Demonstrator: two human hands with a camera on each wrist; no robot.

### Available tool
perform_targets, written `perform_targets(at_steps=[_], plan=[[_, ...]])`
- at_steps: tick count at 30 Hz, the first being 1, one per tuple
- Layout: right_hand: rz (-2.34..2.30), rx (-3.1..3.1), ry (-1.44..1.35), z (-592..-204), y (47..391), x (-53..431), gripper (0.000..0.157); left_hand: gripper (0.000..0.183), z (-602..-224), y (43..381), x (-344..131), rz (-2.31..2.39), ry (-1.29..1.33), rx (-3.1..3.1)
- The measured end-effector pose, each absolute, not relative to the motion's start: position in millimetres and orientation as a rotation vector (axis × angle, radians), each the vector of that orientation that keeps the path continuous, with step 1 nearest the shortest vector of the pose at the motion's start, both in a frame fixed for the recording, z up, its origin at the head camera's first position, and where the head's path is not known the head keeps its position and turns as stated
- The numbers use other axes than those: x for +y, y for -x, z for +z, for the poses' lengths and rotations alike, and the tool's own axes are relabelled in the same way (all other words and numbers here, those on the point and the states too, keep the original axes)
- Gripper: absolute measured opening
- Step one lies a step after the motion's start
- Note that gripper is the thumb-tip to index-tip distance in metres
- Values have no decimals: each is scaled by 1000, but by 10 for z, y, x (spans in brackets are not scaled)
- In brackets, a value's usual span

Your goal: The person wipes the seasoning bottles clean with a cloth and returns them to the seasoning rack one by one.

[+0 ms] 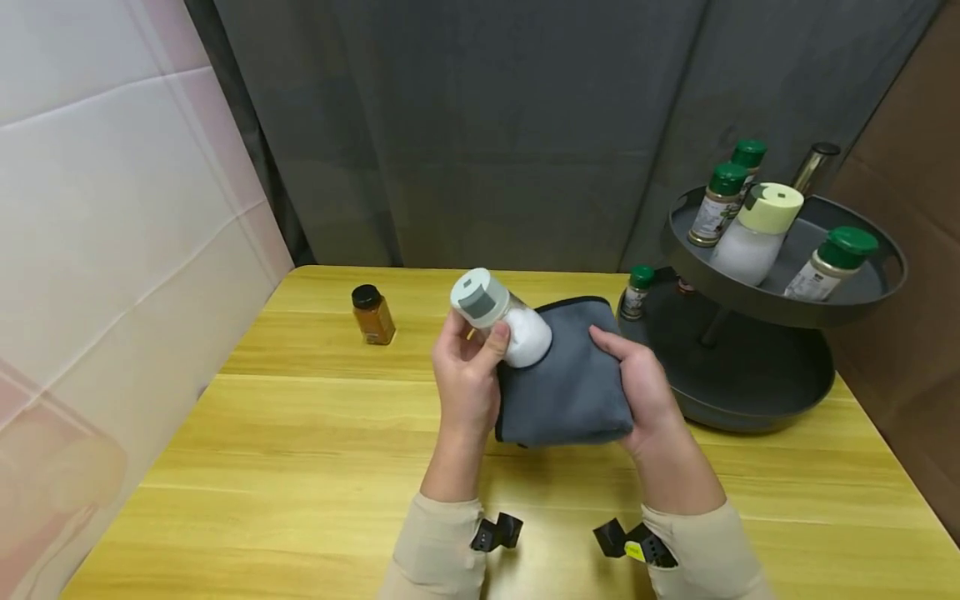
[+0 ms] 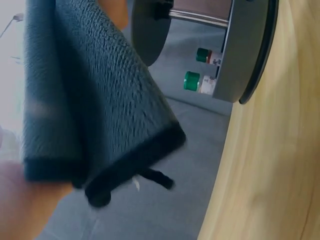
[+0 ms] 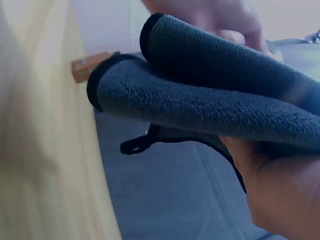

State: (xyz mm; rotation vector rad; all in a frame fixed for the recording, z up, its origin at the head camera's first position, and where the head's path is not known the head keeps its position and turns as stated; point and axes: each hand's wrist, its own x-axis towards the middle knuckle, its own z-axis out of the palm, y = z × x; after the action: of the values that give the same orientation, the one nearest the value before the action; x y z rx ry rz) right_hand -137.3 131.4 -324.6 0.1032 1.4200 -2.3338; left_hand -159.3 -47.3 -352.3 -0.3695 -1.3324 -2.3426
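In the head view my left hand (image 1: 468,379) grips a clear shaker bottle (image 1: 528,337) of white powder with a pale grey-green cap, tilted up to the left. The bottle's base rests against a folded grey cloth (image 1: 566,383) with black edging. My right hand (image 1: 648,392) holds that cloth from its right side, thumb on top and the other fingers hidden beneath. Both wrist views show the cloth's thick folds close up; a small black loop (image 3: 136,145) hangs from it in the right wrist view.
A spice jar (image 1: 373,315) with a black lid stands on the wooden table (image 1: 300,475) at the left. On the right is a dark two-tier round rack (image 1: 757,367). It carries several green-capped jars (image 1: 832,262) and a yellow-capped bottle (image 1: 757,233). A grey curtain hangs behind.
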Motion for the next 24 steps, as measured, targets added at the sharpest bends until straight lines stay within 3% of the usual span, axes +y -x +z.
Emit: perform_targets(at_steps=[11,24], plan=[[-2365,1400,-139,-3270,1466,1207,63,48,-3483,1570,-425,-2290,403,-1439],[-2357,1409,-91,-3239,1504,1381,57,55,-3479,1559,-408,-2327,428,-1398]])
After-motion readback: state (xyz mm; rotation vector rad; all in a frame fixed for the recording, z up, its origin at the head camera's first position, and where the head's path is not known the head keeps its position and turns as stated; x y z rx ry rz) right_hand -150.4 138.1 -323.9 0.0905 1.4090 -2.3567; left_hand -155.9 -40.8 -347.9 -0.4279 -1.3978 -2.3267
